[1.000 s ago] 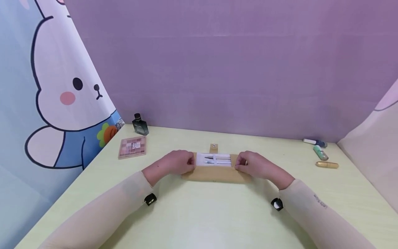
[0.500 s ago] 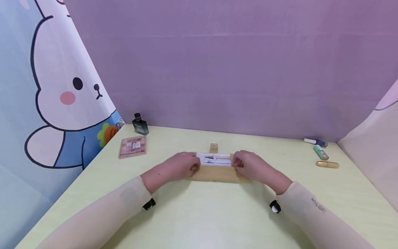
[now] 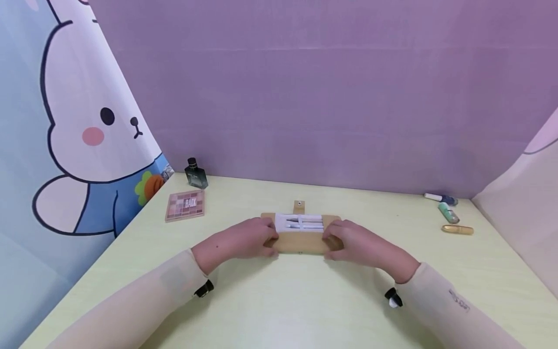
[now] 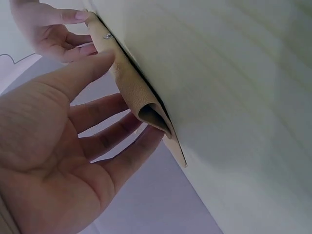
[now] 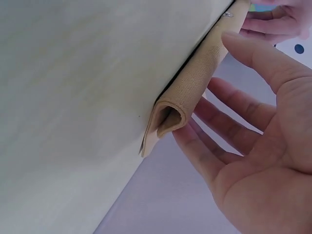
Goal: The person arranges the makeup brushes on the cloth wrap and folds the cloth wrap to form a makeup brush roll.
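Observation:
A tan roll-up pen case (image 3: 301,243) lies on the table, its near part folded over. Several slim pens (image 3: 308,227) show in its white inner panel, and a strap (image 3: 299,207) with a snap points away at the back. My left hand (image 3: 248,237) holds the folded part at its left end, thumb at the near side and fingers over the top. At the other end my right hand (image 3: 359,243) holds it the same way. In the right wrist view the pen case (image 5: 192,85) shows a hollow, curled end; a metal stud (image 4: 108,36) sits on its near side.
A dark bottle (image 3: 196,175) and a pink checked palette (image 3: 185,205) stand and lie at the back left of the table (image 3: 279,300). Back right lie a blue bottle with a white cap (image 3: 441,198), a green bottle (image 3: 448,212) and a gold tube (image 3: 457,230).
Both hands have gone from pinching the fold's upper edge to holding the folded part, thumbs lowered to the near side. The right hand has come slightly nearer. The pen case stays in place.

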The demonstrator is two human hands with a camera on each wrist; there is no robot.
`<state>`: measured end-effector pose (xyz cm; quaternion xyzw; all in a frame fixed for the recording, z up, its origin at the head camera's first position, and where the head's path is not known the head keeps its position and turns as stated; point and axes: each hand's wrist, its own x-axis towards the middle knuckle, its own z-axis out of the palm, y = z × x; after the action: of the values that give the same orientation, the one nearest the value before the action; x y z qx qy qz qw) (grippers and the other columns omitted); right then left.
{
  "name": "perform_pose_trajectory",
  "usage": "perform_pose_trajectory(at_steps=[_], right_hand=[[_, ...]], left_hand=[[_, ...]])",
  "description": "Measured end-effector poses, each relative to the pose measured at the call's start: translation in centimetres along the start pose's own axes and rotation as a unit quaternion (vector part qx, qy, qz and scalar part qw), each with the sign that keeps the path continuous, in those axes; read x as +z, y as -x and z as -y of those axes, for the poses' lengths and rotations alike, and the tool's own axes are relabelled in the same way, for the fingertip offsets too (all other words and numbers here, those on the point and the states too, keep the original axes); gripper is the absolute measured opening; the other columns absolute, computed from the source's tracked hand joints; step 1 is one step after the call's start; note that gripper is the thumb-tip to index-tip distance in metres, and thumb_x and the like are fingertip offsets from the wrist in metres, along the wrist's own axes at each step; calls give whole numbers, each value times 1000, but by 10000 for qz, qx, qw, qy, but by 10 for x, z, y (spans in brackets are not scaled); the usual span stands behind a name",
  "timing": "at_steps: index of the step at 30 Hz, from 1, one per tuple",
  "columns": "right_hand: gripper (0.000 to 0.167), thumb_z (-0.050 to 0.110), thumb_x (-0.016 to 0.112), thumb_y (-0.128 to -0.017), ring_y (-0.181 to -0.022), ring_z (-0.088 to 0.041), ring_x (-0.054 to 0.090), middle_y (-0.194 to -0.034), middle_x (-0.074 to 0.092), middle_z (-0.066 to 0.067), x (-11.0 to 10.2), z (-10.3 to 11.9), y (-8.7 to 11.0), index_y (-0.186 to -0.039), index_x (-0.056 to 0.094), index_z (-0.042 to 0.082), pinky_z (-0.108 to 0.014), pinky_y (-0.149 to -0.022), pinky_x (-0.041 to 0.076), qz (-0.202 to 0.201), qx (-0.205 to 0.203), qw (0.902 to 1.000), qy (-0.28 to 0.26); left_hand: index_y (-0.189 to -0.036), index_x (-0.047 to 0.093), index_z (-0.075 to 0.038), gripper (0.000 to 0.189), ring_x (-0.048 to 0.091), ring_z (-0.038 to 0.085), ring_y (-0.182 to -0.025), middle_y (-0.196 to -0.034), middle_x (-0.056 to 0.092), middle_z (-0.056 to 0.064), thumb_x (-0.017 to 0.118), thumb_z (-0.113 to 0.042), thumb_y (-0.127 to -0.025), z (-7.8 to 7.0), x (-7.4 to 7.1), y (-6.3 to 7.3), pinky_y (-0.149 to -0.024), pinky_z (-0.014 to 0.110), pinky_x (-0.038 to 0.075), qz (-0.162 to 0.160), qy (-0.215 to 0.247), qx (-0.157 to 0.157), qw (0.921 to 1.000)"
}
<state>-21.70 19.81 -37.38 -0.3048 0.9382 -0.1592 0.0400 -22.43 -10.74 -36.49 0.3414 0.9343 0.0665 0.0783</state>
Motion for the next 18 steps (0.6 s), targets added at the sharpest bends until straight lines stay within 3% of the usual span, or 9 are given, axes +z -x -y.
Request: perform_pose_trajectory(at_steps=[4, 8, 14, 18], right_hand=[[40, 23, 91, -86, -109, -16, 63, -121, 72, 0, 1, 1, 0, -121, 75, 10, -39, -97, 59, 41, 87, 9999, 94], [39, 23, 92, -85, -110, -17, 64, -120, 73, 1, 3, 2, 0, -119, 75, 11, -41, -98, 60, 1, 98, 9997, 206], [35, 20, 91, -86, -107, -15, 64, -115, 73, 3, 2, 2, -1, -116, 76, 11, -40, -95, 60, -80, 36, 9997, 207], [25, 17, 88, -89, -97, -10, 61, -108, 72, 5, 2, 0, 0, -111, 76, 13, -32, -86, 59, -176, -198, 9991, 326]], left_hand=[[-121, 78, -6, 34, 60, 16, -99, -124, 70, 8, 80, -31, -98, -2, 2, 0, -84, 30, 53, 53, -123, -72, 9999], [-124, 78, -6, 33, 63, 17, -105, -128, 70, 9, 79, -28, -99, -2, 4, 0, -92, 32, 58, 13, -169, -119, 9998], [-123, 78, -6, 30, 64, 17, -105, -125, 71, 8, 78, -26, -100, -4, 4, 1, -94, 33, 59, -65, -232, -63, 9997], [-122, 79, -6, 25, 68, 19, -106, -122, 72, 8, 73, -22, -103, -4, 3, 3, -96, 35, 61, -159, -279, 86, 9994]])
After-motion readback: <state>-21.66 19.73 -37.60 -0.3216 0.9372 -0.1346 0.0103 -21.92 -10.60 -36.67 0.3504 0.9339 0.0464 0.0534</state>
